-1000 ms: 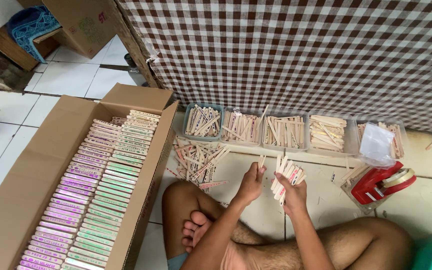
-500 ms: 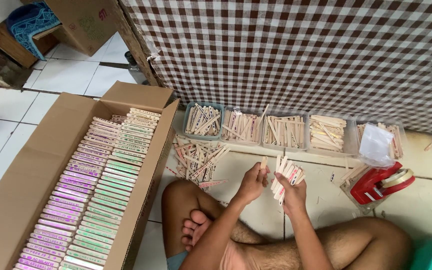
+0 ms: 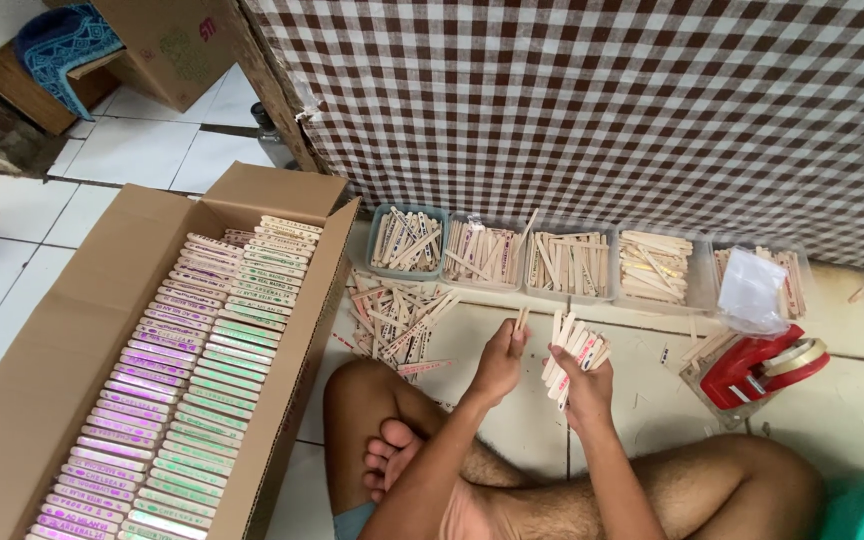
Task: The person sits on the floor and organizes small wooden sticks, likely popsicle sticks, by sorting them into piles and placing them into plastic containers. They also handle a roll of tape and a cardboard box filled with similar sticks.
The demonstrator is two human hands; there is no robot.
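Pinching one or two wooden sticks (image 3: pixel 521 320) upright between thumb and fingers, the left hand (image 3: pixel 500 362) holds them just beside the right hand (image 3: pixel 584 385), whose fingers are curled shut around a fanned bundle of sticks (image 3: pixel 572 350). The fan spreads upward and outward, which keeps single sticks easy to pick off. Both hands hang above the floor (image 3: pixel 512 420), in front of the person's crossed legs, a bare foot (image 3: pixel 392 450) below them. Just ahead on the floor lies a loose pile of sticks (image 3: pixel 397 320); behind it, a row of small trays (image 3: pixel 537 262) of sticks lines the checked cloth (image 3: pixel 602 100). A red tape dispenser (image 3: pixel 757 368) sits to the right, near a clear plastic bag (image 3: pixel 750 290). Left, an open cardboard box (image 3: pixel 82 330) holds packed rows of coloured stick bundles (image 3: pixel 172 390). Nothing stands between the hands and the pile.
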